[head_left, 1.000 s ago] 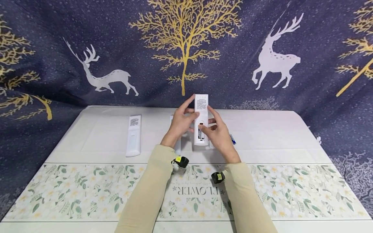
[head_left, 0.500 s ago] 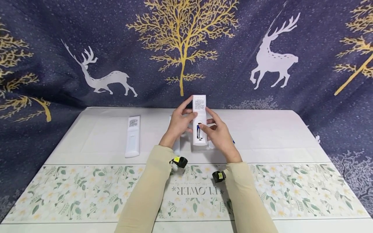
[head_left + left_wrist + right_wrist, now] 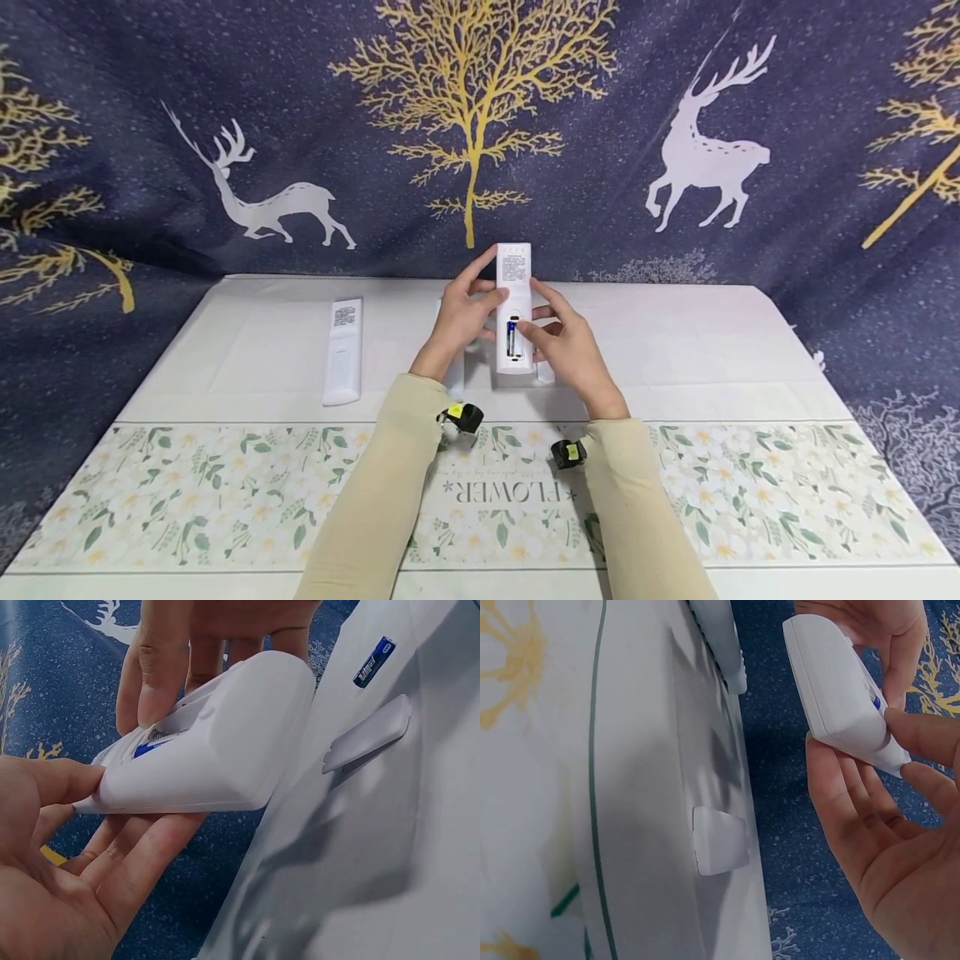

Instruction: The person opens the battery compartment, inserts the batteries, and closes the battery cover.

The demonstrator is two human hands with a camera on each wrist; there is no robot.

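Near the bottom of the head frame, two cream sleeves run up over the floral cloth on the white surface [image 3: 675,350]. At frame centre, the left hand [image 3: 459,321] grips the long white plastic remote control [image 3: 514,300], held upright above the surface, its fingers [image 3: 150,660] and thumb curled round the casing. The right hand [image 3: 567,350] steadies the other edge, thumb pressing at the open battery bay where a blue battery [image 3: 511,340] sits. On the surface just beyond lie the detached white battery cover [image 3: 367,735] and a loose blue battery [image 3: 373,662]. Left of centre, a second white remote [image 3: 342,350] lies flat.
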